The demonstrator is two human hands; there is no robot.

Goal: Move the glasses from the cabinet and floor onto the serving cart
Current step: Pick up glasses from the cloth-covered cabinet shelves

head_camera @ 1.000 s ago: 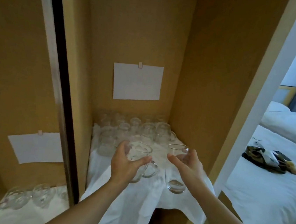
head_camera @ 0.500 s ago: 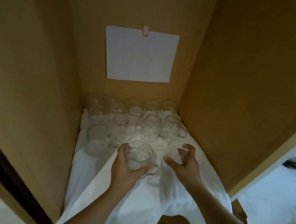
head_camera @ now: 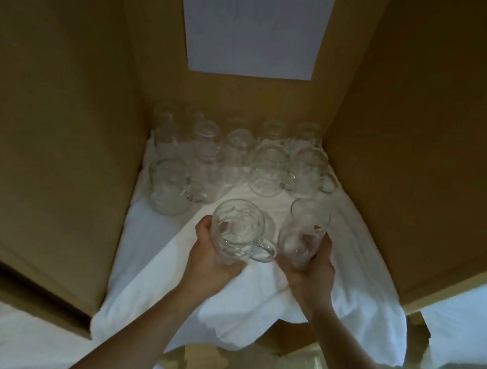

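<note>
Head view shows me my left grip (head_camera: 213, 259) curled round a handled glass mug (head_camera: 238, 232), lifted just above the white cloth (head_camera: 151, 252) on the cabinet shelf. My right grip (head_camera: 313, 269) wraps a plain tumbler (head_camera: 304, 233) just beside it. More glasses (head_camera: 239, 154) stand in rows behind, near the back wall under a sheet of paper (head_camera: 253, 26).
</note>
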